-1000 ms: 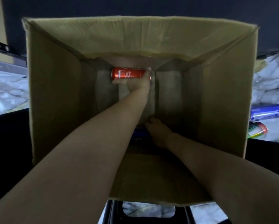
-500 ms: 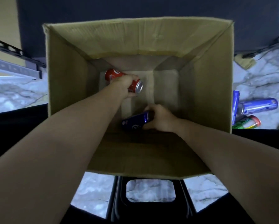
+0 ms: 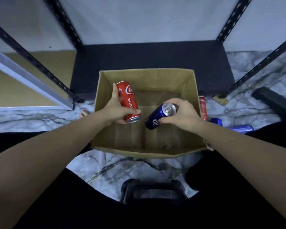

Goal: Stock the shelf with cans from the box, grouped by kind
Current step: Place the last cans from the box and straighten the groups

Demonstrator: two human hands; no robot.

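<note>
On the marbled floor (image 3: 31,116), in front of the black bottom board of the shelf (image 3: 149,63), stands the open cardboard box (image 3: 191,90), its top flaps spread and its interior bare of cans. Slotted black uprights of the shelf frame (image 3: 39,66) slant in at left and right, bounding the open room above the bottom board, which carries nothing. Right of the box, partly hidden by its wall and by the right forearm, lie further cans on the floor: a red one (image 3: 202,106) touching the box wall, and blue ones (image 3: 243,128) just beyond. A dark stool edge (image 3: 153,190) shows at the near edge of view, between the person's dark-clothed legs. Left hand (image 3: 113,108): closed around a red cola can (image 3: 128,101), held tilted over the left part of the box, base end toward the viewer. Right hand (image 3: 183,114): closed around a blue can (image 3: 159,115), tilted, pull-tab end up, over the box centre. The two cans are near each other but apart.
</note>
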